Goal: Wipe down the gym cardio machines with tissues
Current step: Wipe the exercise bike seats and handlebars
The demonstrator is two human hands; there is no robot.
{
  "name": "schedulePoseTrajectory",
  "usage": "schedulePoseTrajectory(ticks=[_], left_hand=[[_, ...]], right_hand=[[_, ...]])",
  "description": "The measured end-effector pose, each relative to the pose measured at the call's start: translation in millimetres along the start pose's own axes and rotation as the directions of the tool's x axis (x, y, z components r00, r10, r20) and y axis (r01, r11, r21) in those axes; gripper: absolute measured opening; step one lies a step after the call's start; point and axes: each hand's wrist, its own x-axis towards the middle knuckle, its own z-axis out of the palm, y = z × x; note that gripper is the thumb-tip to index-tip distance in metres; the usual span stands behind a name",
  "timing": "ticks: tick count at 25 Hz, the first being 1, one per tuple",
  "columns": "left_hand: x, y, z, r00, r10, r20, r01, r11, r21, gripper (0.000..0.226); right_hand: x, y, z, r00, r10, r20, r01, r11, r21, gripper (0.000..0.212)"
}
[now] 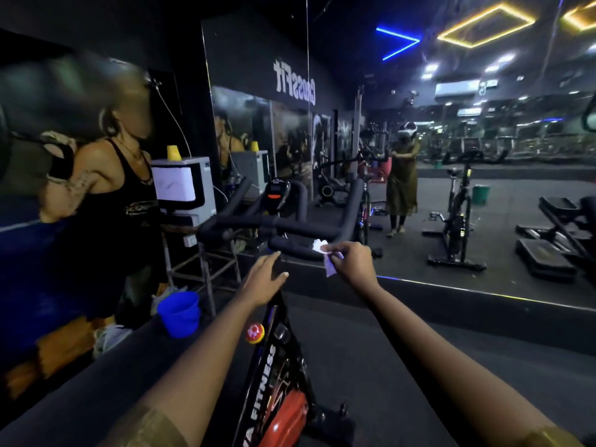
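Right hand [351, 261] — fingers curled, pinching a crumpled white tissue [319, 247] between thumb and fingertips. The tissue lies against the near foam-padded bar of the handlebar [290, 224], right of centre. The handlebar is black, matte and tubular, with curved upswept horns. Left hand [263, 280] — fingers straight and relaxed, holding nothing, fingertips just beside the near bar's left end; contact cannot be confirmed. Below, the bike frame [277, 382] is glossy black with red panels and a round red knob [255, 332]. A blue plastic bucket [179, 312] stands left of the frame.
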Motion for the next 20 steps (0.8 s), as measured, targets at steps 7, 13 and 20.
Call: schedulePoseTrajectory(ticks=[7,13,20], left_hand=[[76,-43,3,0.986,0.150,-0.068,-0.149,0.989,0.021,0.075],[113,-62,8,0.943,0.328,-0.057,-0.327,0.945,0.027,0.060],[117,-69,6,0.913,0.387,-0.127,-0.391,0.920,-0.002,0.060]], right_hand=[[72,-18,55,0.989,-0.144,0.018,0.145,0.975,-0.167,0.027],[70,-6,108,0.914,-0.391,0.107,0.404,0.863,-0.303,0.013],[53,33,57,0.928,-0.364,-0.077,0.309,0.870,-0.385,0.031]])
